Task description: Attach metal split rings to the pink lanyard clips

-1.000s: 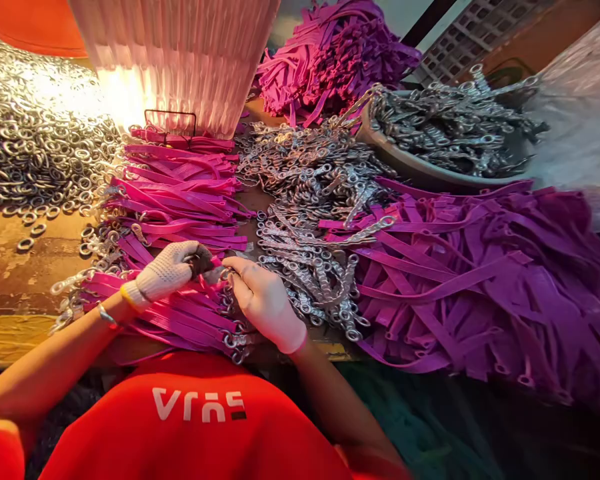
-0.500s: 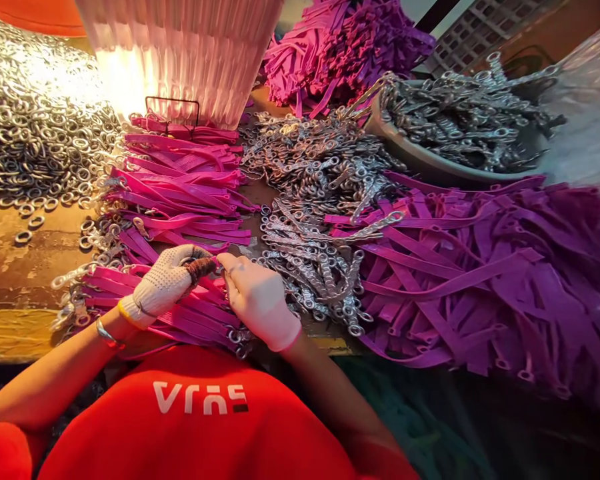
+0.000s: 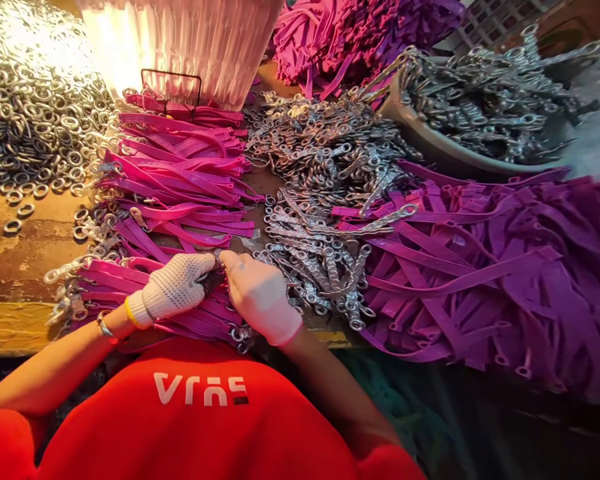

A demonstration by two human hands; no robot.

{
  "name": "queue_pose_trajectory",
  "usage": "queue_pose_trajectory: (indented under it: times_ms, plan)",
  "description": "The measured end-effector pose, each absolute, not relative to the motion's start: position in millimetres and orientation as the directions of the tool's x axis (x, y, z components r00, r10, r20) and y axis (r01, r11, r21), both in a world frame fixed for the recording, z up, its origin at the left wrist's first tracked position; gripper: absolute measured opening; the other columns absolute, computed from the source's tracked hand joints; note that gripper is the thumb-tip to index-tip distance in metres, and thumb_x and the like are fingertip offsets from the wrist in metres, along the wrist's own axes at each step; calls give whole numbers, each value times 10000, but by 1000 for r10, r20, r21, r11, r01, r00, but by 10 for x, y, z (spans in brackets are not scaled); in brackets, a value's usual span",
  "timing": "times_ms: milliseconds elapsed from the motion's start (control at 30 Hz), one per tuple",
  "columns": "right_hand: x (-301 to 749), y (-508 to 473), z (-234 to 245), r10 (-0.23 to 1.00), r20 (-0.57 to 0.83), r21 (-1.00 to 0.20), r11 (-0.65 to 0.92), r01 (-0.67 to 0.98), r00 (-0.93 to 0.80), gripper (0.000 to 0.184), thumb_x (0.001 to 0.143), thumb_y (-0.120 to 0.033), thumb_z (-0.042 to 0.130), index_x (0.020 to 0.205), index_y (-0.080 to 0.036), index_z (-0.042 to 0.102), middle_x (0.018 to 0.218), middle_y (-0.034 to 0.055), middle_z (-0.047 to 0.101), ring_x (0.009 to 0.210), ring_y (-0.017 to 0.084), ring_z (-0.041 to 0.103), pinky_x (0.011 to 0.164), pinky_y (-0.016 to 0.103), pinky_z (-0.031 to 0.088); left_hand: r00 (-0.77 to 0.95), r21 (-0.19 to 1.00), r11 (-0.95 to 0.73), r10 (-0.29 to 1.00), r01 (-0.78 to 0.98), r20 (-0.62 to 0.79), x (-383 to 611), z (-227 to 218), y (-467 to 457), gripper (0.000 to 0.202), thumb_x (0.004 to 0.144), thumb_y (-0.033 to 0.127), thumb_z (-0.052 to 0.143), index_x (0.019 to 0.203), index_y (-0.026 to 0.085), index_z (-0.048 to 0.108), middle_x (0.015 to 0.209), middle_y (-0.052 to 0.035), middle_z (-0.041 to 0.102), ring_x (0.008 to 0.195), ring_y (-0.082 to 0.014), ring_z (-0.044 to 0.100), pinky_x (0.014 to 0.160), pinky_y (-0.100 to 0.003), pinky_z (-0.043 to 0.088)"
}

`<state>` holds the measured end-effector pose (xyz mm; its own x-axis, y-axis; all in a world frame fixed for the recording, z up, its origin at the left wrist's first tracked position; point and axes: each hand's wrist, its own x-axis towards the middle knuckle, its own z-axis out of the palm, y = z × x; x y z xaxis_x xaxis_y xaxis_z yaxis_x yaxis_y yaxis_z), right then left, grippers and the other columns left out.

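My left hand [image 3: 175, 288], in a white dotted knit glove, is closed in a pinch over the stack of magenta straps [image 3: 180, 200]. My right hand [image 3: 257, 293], in a pale glove, meets it fingertip to fingertip, fingers curled shut. Between the two sets of fingertips sits something small and dark that I cannot make out. Both hands rest on finished straps with metal clips at their ends [image 3: 235, 333]. A heap of loose metal clips [image 3: 320, 260] lies just right of my right hand.
A big pile of metal rings [image 3: 35, 113] fills the left of the wooden table [image 3: 15, 267]. A pleated pink container [image 3: 190, 40] stands behind. A bowl of metal clips [image 3: 485, 113] sits far right above a spread of purple straps [image 3: 495, 267]. More straps [image 3: 360, 33] lie behind.
Both hands have shifted slightly left and lower onto the straps. The dark piece at my left fingertips is now mostly hidden. The view has tilted down a little.
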<state>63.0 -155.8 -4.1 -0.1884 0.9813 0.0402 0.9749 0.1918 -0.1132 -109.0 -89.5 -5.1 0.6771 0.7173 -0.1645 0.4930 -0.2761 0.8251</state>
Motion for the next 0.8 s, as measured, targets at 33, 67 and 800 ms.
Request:
queue_pose_trajectory:
  times_ms: [33, 67, 800]
  plan:
    - [637, -1554, -55, 981, 44, -127, 194, 973, -190, 288, 1015, -193, 422, 1184, -156, 652, 854, 88, 668, 697, 194, 594, 587, 321, 316, 692, 833, -269, 700, 483, -175, -1080, -71, -899, 173, 888, 275, 536, 867, 169, 671, 846, -43, 703, 759, -187, 593, 748, -270, 457]
    - [643, -1549, -68, 980, 53, -154, 197, 968, -191, 294, 1020, -198, 420, 1192, -155, 655, 860, 90, 676, 711, 196, 609, 601, 314, 341, 696, 844, -254, 695, 473, -181, -1073, -88, -901, 178, 886, 269, 532, 889, 170, 680, 867, -46, 713, 772, -192, 600, 757, -273, 464]
    - [570, -1548, -50, 929, -122, -115, 337, 935, -350, 203, 983, -201, 442, 960, -125, 629, 646, 42, 657, 582, 169, 605, 540, 312, 201, 631, 933, 39, 726, 358, -273, -1198, -147, -923, 302, 861, 413, 660, 774, 126, 692, 645, 12, 582, 587, -108, 440, 526, -201, 350]
